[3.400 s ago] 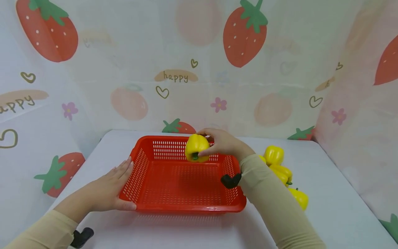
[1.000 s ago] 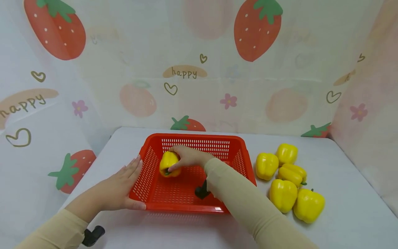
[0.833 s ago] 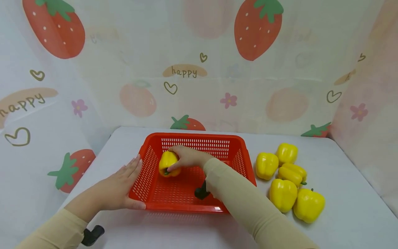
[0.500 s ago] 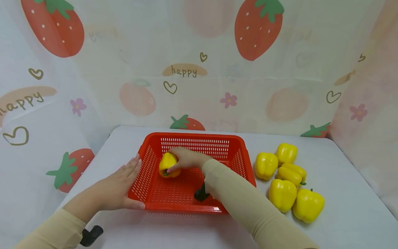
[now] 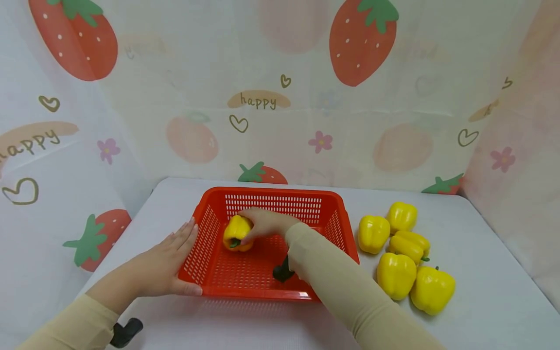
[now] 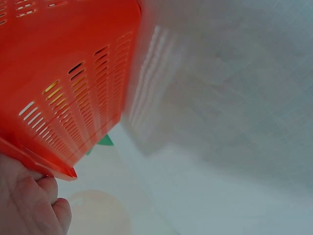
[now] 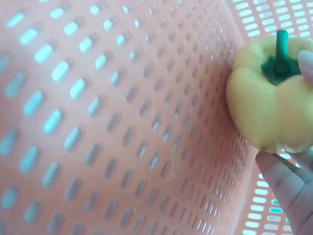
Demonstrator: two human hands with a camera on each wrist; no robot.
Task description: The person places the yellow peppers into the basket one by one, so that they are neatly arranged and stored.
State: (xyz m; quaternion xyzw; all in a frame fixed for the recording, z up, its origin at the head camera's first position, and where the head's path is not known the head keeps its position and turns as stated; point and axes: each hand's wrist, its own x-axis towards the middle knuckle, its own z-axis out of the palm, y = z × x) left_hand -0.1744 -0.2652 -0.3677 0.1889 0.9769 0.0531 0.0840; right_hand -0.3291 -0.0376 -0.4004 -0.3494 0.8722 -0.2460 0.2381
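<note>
In the head view a red plastic basket [image 5: 280,293] with slotted walls sits on the white table. My left hand [image 5: 164,262] rests against its left side, fingers extended along the rim and thumb at the front corner. In the left wrist view, my fingertips touch the underside of the rim. My right hand [image 5: 267,223] reaches into the basket and holds a yellow bell pepper [image 5: 236,232] at the left, near the back. The right wrist view has the pepper [image 7: 259,103] stem up, with fingers [image 7: 283,183] at its lower edge and the thumb near the green stem.
Several more yellow bell peppers [image 5: 396,275] lie grouped on the table right of the basket, one of them on its side. A printed strawberry curtain [image 5: 271,136] hangs behind and at both sides. Black camera mounts [image 5: 127,333] sit on the wrists.
The pepper in my right hand has come down from above the basket to its left part. Lately my right thumb has slid back from the stem. The left hand stays at the basket.
</note>
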